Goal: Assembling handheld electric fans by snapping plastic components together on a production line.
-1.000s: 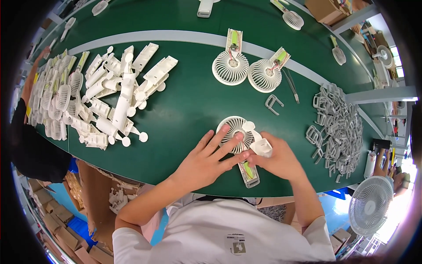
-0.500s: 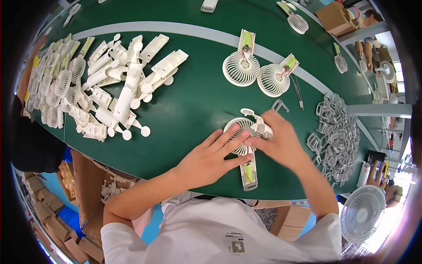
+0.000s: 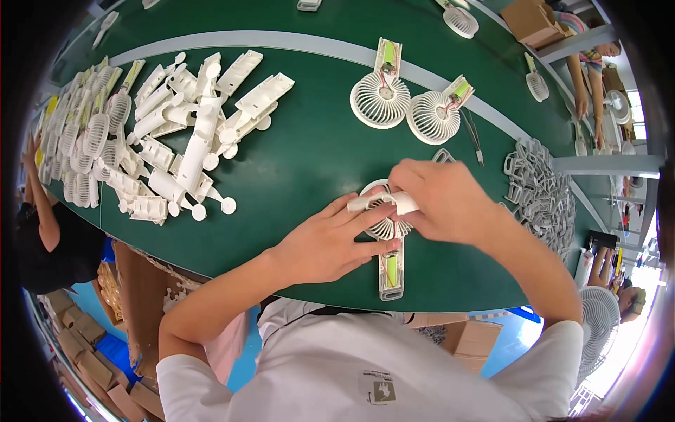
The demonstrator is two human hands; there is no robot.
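Observation:
In front of me a white handheld fan lies with its round grille away from me and its uncovered handle toward me, a green cell showing inside. My left hand rests over its left side, fingers stretched and apart, fingertips on the grille and thumb by the handle's top. Above the grille, my right hand grips a white plastic handle cover, tilted, its narrow end reaching my left fingertips. My fingers hide much of the grille and cover. A grey loop-shaped part lies just beyond my right hand.
Farther off lie two open fans and tweezers. On the left are heaped white covers and a stack of fans; on the right, a grey loop pile. Other people work at both sides.
My right hand has turned the white cover over and brought it lower across the grille, toward my left fingers. My left hand has stayed on the fan.

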